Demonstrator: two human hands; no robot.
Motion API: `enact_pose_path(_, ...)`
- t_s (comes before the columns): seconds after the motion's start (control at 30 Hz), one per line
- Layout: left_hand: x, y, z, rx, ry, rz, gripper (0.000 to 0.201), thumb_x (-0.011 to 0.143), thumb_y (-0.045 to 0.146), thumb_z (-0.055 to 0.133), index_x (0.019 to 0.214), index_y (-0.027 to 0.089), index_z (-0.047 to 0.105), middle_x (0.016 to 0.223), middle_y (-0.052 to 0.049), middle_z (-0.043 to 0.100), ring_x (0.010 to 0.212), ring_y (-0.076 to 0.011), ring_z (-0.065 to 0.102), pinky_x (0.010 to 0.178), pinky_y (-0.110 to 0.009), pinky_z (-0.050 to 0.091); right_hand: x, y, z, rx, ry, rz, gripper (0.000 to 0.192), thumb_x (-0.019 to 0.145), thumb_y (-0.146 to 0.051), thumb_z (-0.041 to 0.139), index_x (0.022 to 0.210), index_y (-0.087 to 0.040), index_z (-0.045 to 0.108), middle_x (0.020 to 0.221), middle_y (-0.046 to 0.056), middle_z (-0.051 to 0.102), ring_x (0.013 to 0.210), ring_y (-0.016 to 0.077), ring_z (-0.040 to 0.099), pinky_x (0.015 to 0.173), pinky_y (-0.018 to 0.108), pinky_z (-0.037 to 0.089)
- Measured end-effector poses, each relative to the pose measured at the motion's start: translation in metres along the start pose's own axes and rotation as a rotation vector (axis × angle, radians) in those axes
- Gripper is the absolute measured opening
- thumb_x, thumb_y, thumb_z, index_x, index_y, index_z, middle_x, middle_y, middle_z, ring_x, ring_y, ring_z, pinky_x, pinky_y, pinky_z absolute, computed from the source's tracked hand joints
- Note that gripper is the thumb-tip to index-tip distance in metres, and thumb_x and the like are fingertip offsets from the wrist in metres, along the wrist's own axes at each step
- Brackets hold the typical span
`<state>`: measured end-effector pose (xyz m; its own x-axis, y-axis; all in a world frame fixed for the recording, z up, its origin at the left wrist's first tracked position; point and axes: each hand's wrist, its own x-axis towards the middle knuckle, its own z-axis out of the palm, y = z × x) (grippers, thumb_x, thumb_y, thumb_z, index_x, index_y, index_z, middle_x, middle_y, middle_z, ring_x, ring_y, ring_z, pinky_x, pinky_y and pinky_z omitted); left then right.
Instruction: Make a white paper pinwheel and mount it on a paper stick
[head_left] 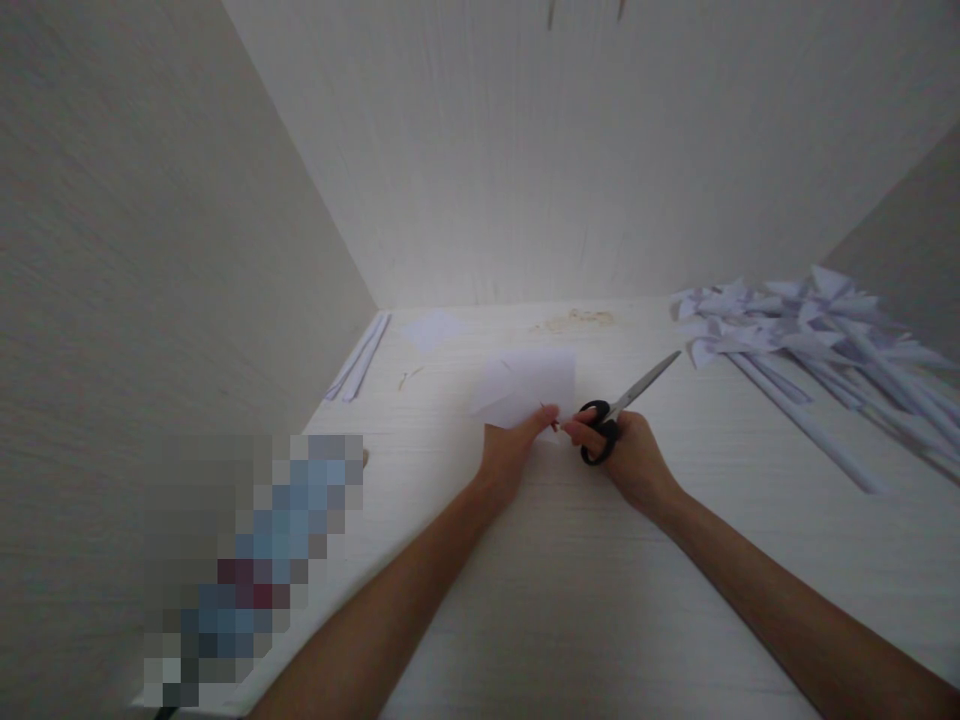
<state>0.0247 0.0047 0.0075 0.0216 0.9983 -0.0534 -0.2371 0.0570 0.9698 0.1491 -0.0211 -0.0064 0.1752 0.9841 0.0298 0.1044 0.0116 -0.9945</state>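
Note:
My left hand [511, 452] is closed on a white sheet of paper [529, 376], its thumb lying on top near the lower edge. Black-handled scissors [646, 385] are held in my right hand [636, 462], with the blades pointing up and to the right, away from the paper. My right thumb and fingertips come together close to the left thumb. Between the two hands shows a small reddish thing [555, 426], too small to name. Whether the right fingertips pinch it, I cannot tell.
Several rolled paper sticks with folded, pointed paper tops [810, 330] lie piled at the right. Two flat paper strips [358, 358] rest by the left wall. A small paper piece [431, 328] lies at the back. A pixelated bluish object [277, 545] is at the lower left.

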Motion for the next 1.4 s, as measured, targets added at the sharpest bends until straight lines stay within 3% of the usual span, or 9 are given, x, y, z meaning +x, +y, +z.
enact_pose_path(0.37,0.000,0.001,0.001,0.090,0.024,-0.003,0.015,0.055,0.024,0.069,0.065,0.016,0.062,0.073,-0.004,0.065,0.077,-0.0176,0.060,0.080,-0.034,0.043,-0.001,-0.001,-0.001,0.021,-0.015,0.010,0.027,0.059,-0.038,0.067,0.063,-0.013,0.058,0.053,-0.002,0.051,0.047,0.0078,0.041,0.044,0.021,0.030)
enact_pose_path(0.67,0.001,0.001,0.001,0.105,0.050,0.031,0.011,0.056,0.024,0.067,0.062,0.017,0.061,0.070,-0.002,0.065,0.069,-0.0154,0.059,0.072,-0.030,0.045,0.001,0.001,-0.003,0.007,-0.021,0.013,0.024,0.063,-0.035,0.065,0.064,-0.014,0.056,0.055,-0.002,0.050,0.050,0.0079,0.041,0.047,0.021,0.031)
enact_pose_path(0.87,0.014,-0.005,-0.009,0.096,0.073,0.157,0.014,0.064,0.028,0.060,0.055,0.017,0.057,0.059,0.001,0.061,0.059,-0.0123,0.057,0.059,-0.024,0.045,0.003,-0.004,-0.009,0.069,-0.228,0.140,0.031,0.062,-0.043,0.063,0.068,-0.014,0.053,0.059,0.000,0.052,0.050,0.0077,0.043,0.046,0.021,0.033)
enact_pose_path(1.0,0.023,-0.007,-0.015,-0.029,0.068,0.144,0.015,0.067,0.030,0.058,0.060,0.015,0.057,0.059,0.000,0.061,0.056,-0.0122,0.058,0.055,-0.024,0.045,-0.002,-0.013,-0.010,-0.035,-0.379,0.167,0.031,0.066,-0.045,0.058,0.064,-0.015,0.048,0.055,-0.002,0.049,0.044,0.0059,0.038,0.041,0.020,0.027)
enact_pose_path(1.2,0.026,-0.005,-0.016,-0.162,0.127,0.101,0.012,0.066,0.026,0.058,0.065,0.014,0.056,0.059,0.000,0.062,0.054,-0.0123,0.060,0.056,-0.025,0.046,-0.012,-0.018,-0.010,-0.250,-0.501,0.090,0.040,0.071,-0.048,0.051,0.048,-0.016,0.040,0.043,-0.005,0.036,0.040,0.0056,0.031,0.040,0.021,0.022)
enact_pose_path(1.4,0.028,-0.004,-0.017,-0.303,0.162,0.084,0.013,0.064,0.024,0.060,0.068,0.013,0.055,0.059,0.001,0.061,0.056,-0.0131,0.061,0.058,-0.026,0.047,-0.015,-0.016,-0.010,-0.333,-0.564,0.140,0.041,0.072,-0.049,0.051,0.048,-0.018,0.038,0.041,-0.005,0.036,0.039,0.0063,0.030,0.039,0.022,0.021)
